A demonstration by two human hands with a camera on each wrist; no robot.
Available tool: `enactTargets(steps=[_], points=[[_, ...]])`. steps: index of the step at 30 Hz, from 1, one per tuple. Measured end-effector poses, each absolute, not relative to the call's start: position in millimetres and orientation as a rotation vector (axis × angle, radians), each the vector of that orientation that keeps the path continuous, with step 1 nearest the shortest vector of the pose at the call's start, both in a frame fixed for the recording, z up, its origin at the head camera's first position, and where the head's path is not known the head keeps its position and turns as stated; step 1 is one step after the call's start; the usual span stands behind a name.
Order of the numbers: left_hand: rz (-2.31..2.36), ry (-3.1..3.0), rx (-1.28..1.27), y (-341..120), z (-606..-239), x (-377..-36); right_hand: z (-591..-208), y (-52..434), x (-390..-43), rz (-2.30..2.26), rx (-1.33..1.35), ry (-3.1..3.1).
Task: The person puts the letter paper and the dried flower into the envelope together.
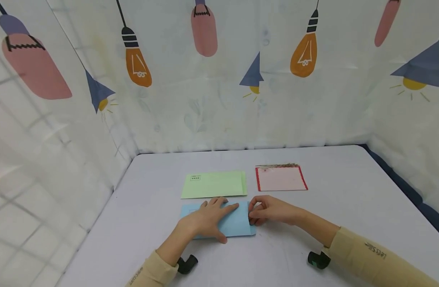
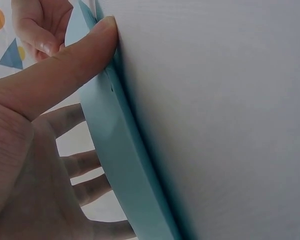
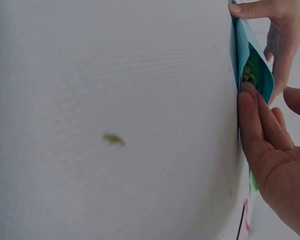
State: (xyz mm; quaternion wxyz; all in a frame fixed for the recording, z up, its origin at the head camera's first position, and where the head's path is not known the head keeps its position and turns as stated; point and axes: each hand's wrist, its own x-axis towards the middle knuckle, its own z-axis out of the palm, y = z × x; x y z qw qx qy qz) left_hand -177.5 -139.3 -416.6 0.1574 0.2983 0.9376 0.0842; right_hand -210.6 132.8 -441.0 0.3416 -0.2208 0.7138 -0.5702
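A light blue envelope (image 1: 235, 223) lies on the white table, its open end toward the right. My left hand (image 1: 210, 219) rests spread across it, with the thumb at the near edge. At the open end is my right hand (image 1: 269, 210). In the right wrist view its fingers (image 3: 250, 115) reach the envelope's mouth, extended, and the thumb stands apart from them. Small green leafy plant bits (image 3: 250, 71) show inside the gaping mouth, right beside those fingertips. The left wrist view shows the left thumb (image 2: 85, 57) lying over the envelope's edge.
Behind the blue envelope lies a light green envelope (image 1: 213, 185). To its right is a pink card (image 1: 281, 179) with a red border, and a thin dried sprig (image 1: 280, 165) lies along its far edge. A small yellowish fragment (image 3: 113, 139) is on the table (image 1: 151, 191).
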Motion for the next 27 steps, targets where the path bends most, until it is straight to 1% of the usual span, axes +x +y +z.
enactTargets(steps=[27], points=[[0.229,2.685,0.83,-136.0,-417.0,-179.3,-439.4,134.5,-213.2,-1.456,-0.594,1.862]])
